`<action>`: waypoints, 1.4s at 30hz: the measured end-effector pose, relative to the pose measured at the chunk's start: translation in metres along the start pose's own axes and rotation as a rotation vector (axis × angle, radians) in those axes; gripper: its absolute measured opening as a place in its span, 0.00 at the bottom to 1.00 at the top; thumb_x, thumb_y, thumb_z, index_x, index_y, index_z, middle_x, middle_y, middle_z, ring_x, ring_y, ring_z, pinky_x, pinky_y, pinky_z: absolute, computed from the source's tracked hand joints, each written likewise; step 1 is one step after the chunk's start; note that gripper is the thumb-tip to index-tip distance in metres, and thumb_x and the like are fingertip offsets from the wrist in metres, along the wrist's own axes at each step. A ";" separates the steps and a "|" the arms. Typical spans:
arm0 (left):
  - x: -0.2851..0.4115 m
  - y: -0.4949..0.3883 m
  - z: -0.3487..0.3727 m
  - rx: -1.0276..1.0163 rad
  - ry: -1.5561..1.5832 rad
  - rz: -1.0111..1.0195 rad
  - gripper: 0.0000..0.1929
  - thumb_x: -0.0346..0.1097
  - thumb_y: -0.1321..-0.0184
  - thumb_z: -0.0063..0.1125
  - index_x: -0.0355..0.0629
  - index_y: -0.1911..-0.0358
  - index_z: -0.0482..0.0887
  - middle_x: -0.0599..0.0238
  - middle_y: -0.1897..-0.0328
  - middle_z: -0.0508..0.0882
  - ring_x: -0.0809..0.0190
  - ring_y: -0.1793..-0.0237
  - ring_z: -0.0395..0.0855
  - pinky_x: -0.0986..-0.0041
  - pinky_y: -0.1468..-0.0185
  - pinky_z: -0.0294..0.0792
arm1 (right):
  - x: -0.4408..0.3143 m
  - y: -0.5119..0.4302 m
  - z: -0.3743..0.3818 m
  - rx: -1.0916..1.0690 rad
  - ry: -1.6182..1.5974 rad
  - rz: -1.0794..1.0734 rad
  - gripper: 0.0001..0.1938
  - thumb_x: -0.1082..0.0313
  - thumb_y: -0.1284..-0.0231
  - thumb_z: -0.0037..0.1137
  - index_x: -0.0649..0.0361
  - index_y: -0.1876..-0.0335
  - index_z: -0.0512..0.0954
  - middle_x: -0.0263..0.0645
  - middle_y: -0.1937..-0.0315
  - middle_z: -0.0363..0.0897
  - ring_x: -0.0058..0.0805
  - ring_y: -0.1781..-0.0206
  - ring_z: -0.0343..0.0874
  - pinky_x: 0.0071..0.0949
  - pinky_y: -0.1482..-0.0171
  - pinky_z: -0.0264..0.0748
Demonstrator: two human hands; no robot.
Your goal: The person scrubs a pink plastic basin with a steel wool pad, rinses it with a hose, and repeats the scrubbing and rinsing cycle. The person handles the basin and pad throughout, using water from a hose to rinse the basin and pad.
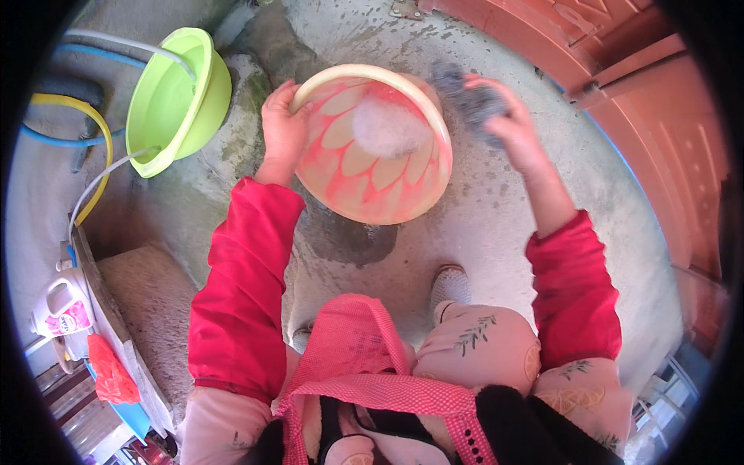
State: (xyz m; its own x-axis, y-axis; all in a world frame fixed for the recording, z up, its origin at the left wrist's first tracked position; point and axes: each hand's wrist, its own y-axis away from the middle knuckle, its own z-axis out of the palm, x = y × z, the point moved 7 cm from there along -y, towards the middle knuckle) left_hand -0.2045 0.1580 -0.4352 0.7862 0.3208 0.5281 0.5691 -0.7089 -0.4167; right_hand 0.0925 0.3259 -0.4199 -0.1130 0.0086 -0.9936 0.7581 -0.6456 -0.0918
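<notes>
My left hand (286,125) grips the upper left rim of a plastic basin (378,200), which has a pink and cream petal pattern inside. The basin is tilted, its opening facing me. A patch of white suds (386,128) clings to its inner wall. To the right of the basin, my right hand (508,119) holds a dark grey cloth (465,102), blurred by motion. The cloth lies against or close to the basin's outer right side; I cannot tell whether they touch.
A green basin (218,110) leans at the left beside blue and yellow hoses (107,136). A white detergent jug (64,302) and a red plastic bag (110,372) are at the lower left. Reddish metal doors (662,151) line the right. The concrete floor (488,232) has wet patches.
</notes>
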 end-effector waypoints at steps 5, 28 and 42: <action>0.058 0.028 0.016 -0.026 0.863 -0.457 0.25 0.46 0.32 0.47 0.35 0.39 0.69 0.52 0.39 0.71 0.54 0.39 0.68 0.64 0.37 0.63 | 0.048 -0.018 0.069 0.054 0.403 -0.289 0.28 0.76 0.62 0.60 0.54 0.46 0.73 0.45 0.36 0.63 0.45 0.30 0.59 0.35 0.30 0.55; 0.051 0.088 0.001 -0.602 0.691 -0.703 0.34 0.10 0.58 0.42 0.36 0.41 0.74 0.62 0.45 0.80 0.61 0.47 0.80 0.72 0.47 0.75 | 0.006 -0.035 0.175 0.038 0.620 -0.460 0.25 0.58 0.49 0.60 0.59 0.44 0.75 0.43 0.43 0.74 0.45 0.43 0.71 0.40 0.38 0.66; 0.052 0.111 0.005 -0.452 0.811 -0.735 0.27 0.10 0.53 0.45 0.37 0.46 0.78 0.64 0.51 0.83 0.64 0.51 0.81 0.74 0.48 0.74 | 0.049 -0.053 0.116 0.272 0.624 -0.261 0.14 0.62 0.53 0.61 0.55 0.59 0.79 0.42 0.58 0.80 0.44 0.55 0.78 0.38 0.48 0.74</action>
State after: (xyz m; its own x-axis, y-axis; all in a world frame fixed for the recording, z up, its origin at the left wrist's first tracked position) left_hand -0.0990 0.0991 -0.4583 -0.1691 0.3677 0.9144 0.5560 -0.7305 0.3966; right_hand -0.0275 0.2715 -0.4557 0.1805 0.5695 -0.8019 0.5609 -0.7294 -0.3918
